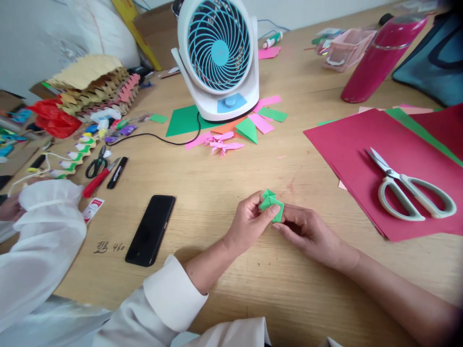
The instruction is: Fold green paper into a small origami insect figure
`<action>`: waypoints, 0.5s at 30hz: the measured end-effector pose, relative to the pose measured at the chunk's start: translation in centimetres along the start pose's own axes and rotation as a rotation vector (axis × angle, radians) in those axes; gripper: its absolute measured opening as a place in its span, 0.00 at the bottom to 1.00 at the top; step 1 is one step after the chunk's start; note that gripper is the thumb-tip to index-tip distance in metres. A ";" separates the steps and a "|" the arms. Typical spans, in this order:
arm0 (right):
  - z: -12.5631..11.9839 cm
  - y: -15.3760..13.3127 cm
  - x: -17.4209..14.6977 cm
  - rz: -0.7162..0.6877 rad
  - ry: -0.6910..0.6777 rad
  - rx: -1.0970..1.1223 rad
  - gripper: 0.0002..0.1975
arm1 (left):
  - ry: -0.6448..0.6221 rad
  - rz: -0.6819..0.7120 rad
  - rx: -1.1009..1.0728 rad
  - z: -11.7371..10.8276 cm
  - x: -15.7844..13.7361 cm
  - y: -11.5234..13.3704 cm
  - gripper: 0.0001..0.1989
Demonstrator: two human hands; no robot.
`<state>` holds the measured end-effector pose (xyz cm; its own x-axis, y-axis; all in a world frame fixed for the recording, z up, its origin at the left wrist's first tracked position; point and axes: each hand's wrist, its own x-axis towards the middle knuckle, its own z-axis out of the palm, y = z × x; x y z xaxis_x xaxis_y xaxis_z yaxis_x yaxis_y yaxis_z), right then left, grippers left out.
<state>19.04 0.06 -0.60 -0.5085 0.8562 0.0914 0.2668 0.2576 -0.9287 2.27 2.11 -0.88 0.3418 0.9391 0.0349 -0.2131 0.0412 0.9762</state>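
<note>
A small piece of folded green paper [269,202] is held just above the wooden table. My left hand [246,219] pinches it, with the thumb pressed flat on its front face. From the right, my right hand [311,233] closes on the lower right edge; its fingertips are partly hidden behind the paper and its thumb tip sits at the bottom corner. Beyond my hands lie pink folded paper figures [224,143] and loose green, pink and orange paper pieces at the foot of a white fan [233,103].
A black phone [151,230] lies left of my hands. Scissors [408,188] rest on red paper sheets [347,149] at right, near a pink bottle [383,58]. At left are red-handled pliers [97,182], a black marker [117,172] and another person's white sleeve [50,226].
</note>
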 end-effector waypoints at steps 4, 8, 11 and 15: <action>0.0 -0.1 0.0 -0.010 -0.001 0.048 0.10 | 0.019 -0.024 0.010 -0.1 -0.1 -0.1 0.18; -0.3 -0.4 -0.4 -0.019 0.027 0.049 0.16 | 0.016 -0.053 -0.024 -0.2 0.0 -0.3 0.18; -0.6 -0.5 -0.6 0.015 0.107 0.094 0.18 | 0.006 -0.056 -0.080 -0.3 0.1 -0.2 0.17; -0.9 -0.5 -0.5 0.079 0.307 0.290 0.11 | -0.107 -0.096 -0.157 -0.1 -0.2 0.0 0.16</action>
<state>19.90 -0.04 0.17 -0.2164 0.9732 0.0779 0.0315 0.0867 -0.9957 2.17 1.97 -0.93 0.4605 0.8873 -0.0262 -0.3120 0.1894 0.9310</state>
